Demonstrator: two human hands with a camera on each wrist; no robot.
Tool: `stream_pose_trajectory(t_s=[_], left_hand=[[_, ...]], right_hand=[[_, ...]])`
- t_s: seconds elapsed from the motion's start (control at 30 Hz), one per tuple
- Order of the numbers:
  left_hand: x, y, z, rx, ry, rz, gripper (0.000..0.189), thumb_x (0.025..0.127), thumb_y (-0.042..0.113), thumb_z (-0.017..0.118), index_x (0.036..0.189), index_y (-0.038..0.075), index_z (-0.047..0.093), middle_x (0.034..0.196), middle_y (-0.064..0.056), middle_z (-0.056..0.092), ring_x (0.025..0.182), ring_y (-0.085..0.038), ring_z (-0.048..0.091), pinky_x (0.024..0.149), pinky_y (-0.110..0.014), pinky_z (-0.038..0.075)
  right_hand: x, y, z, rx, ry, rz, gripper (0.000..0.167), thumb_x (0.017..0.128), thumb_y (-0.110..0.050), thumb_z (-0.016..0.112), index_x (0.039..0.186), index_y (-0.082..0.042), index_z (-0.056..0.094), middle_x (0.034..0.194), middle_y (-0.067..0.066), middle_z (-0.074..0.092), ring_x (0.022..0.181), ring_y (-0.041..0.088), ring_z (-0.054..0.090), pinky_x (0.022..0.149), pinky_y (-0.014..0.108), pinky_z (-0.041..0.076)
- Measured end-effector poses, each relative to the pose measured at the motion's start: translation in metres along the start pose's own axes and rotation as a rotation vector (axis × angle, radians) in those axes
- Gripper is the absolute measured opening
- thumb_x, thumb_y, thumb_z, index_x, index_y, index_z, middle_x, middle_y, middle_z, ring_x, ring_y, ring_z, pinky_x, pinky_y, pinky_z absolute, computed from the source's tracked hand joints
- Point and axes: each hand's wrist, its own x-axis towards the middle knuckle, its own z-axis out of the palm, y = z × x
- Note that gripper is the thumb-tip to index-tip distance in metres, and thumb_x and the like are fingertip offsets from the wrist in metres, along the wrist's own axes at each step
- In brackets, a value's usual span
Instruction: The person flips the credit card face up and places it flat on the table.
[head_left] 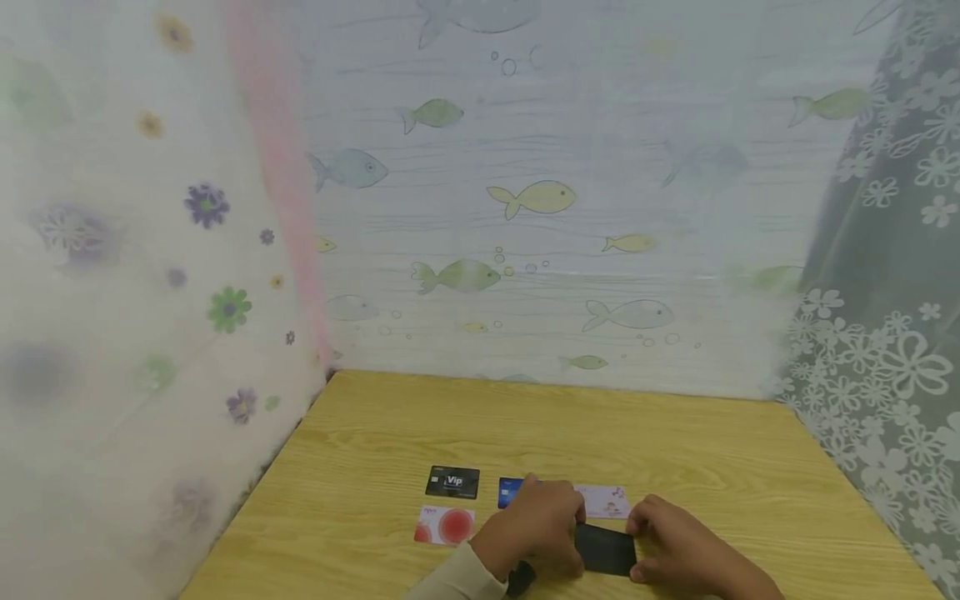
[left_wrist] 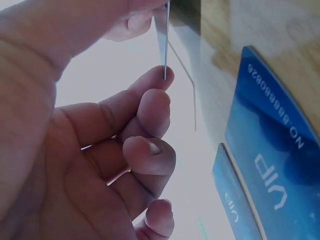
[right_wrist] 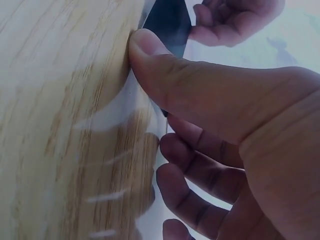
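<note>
A plain black card [head_left: 606, 551] is held between both hands near the front of the table. My left hand [head_left: 542, 521] pinches its left edge between thumb and fingers. In the left wrist view, the card [left_wrist: 166, 40] shows edge-on, a thin line at the fingertips. At the other end, my right hand [head_left: 681, 546] grips the right edge; its thumb [right_wrist: 155, 67] lies against the card [right_wrist: 170, 25] in the right wrist view. A blue card [head_left: 510, 492] lies just beyond the left hand, partly covered by it. Behind the black card lies a white card with pink marks [head_left: 604, 502].
On the left lie a black Vip card [head_left: 453, 482] and, nearer, a white card with red circles [head_left: 446, 525]. The wooden table [head_left: 360, 433] meets a fish-print curtain [head_left: 555, 275] at the back. Flowered curtains hang at both sides.
</note>
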Motion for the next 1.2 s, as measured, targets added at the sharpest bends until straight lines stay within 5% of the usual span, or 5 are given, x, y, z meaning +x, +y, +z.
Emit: stream_pose_trajectory(t_s=[0.33,0.63,1.2], left_hand=[[-0.002,-0.004,-0.007,0.035,0.071,0.059,0.046,0.063,0.054,0.096,0.1,0.033,0.078,0.094,0.023,0.065,0.078,0.004,0.056,0.078,-0.034,0.037],[-0.005,-0.003,-0.017,0.026,0.083,0.051,0.045,0.068,0.053,0.093,0.105,0.033,0.078,0.088,0.021,0.061,0.074,0.003,0.052,0.075,-0.033,0.035],[-0.01,-0.002,-0.031,-0.014,0.123,0.084,0.042,0.074,0.056,0.089,0.109,0.037,0.076,0.089,0.018,0.062,0.071,0.004,0.049,0.072,-0.031,0.034]], right_hand=[[0.001,0.002,-0.003,0.032,0.015,-0.078,0.049,0.078,-0.042,0.09,0.113,-0.017,0.066,0.108,-0.003,0.061,0.092,0.006,0.057,0.077,0.029,0.05],[0.013,-0.017,-0.003,0.009,0.065,-0.138,0.067,0.077,-0.055,0.087,0.129,-0.018,0.066,0.116,-0.006,0.063,0.097,0.01,0.059,0.079,0.031,0.053],[0.024,-0.032,0.001,0.013,0.122,-0.172,0.057,0.077,-0.057,0.086,0.123,-0.026,0.07,0.117,-0.009,0.062,0.099,0.011,0.06,0.082,0.034,0.055]])
